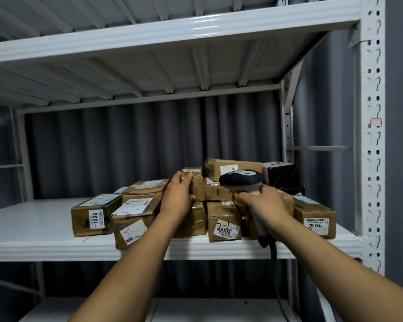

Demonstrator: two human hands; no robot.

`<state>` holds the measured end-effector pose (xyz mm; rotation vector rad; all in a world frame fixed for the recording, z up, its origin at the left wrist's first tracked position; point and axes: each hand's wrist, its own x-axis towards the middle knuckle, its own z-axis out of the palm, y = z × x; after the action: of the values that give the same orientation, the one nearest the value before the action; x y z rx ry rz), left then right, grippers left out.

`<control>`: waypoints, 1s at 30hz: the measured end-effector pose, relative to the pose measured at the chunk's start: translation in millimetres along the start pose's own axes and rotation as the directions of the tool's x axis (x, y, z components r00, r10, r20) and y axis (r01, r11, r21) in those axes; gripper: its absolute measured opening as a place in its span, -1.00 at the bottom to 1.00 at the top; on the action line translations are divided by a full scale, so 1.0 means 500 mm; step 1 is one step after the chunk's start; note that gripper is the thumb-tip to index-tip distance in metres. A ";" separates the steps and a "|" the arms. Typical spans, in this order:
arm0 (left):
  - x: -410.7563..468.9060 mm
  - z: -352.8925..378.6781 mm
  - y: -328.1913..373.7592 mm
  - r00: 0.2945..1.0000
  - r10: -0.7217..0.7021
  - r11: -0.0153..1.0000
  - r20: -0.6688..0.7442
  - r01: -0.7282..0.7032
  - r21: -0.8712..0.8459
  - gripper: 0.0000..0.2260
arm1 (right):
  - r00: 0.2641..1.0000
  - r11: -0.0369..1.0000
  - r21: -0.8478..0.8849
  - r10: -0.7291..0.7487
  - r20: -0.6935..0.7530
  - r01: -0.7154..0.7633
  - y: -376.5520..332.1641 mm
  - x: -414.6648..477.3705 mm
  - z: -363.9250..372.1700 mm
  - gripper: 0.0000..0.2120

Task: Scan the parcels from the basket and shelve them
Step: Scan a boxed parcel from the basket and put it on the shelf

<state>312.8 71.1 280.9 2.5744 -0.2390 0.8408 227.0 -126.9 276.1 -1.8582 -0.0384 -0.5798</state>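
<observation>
Your left hand [179, 194] gripped a small taped parcel [197, 182] on the white shelf [33, 226], fingers curled over its top edge and the thumb hooked against its near face. The parcel sat in the upper layer of a heap of brown cartons, resting on a lower one partly hidden behind your wrist. Your right hand [262, 205] was wrapped round the handle of a grey-and-black scanner [241, 178], whose head rose above your knuckles with its nose turned left, towards the parcel and near it. Its dark cable [274, 254] dropped from below that hand past the shelf's front lip.

Directly beyond the scanner's head lay a carton marked "5" [230, 168], stacked on others. A black box [283, 175] stood beyond your right hand and to its right. Below and between your two hands, a carton with a handwritten label [223, 223] stood at the shelf's front edge. Left of your left forearm lay a carton labelled "1006" [94, 214]. Just beside it, running under that forearm, was a carton with a white sticker [132, 221]. To the right of your right wrist sat a further labelled carton [314, 217]. A grey curtain [126, 147] hung behind the shelf, well beyond both hands, and a perforated white upright [373, 135] stood far to the right.
</observation>
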 end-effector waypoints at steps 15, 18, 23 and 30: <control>-0.030 -0.058 -0.020 0.990 0.090 0.994 0.111 -0.097 0.059 -0.39 | 0.996 0.998 0.018 0.066 0.062 -0.067 -0.006 -0.049 -0.011 -0.83; -0.101 -0.081 -0.017 0.987 0.128 0.989 0.094 -0.134 0.068 -0.44 | 0.996 0.997 0.052 0.053 0.074 -0.057 -0.011 -0.108 -0.029 -0.88; -0.264 -0.056 -0.026 0.979 0.119 0.993 0.164 -0.115 -0.034 -0.48 | 0.981 0.987 0.102 0.107 0.162 -0.124 0.034 -0.242 -0.042 -0.92; -0.540 0.065 -0.092 0.917 0.003 1.000 0.399 -0.010 0.014 -0.53 | 0.926 0.971 -0.030 0.234 0.295 -0.236 0.206 -0.422 -0.022 -0.93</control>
<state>126.3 106.8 81.1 2.7397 -0.3607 0.3077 68.7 -121.6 102.5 -1.8964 -0.0148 -0.1307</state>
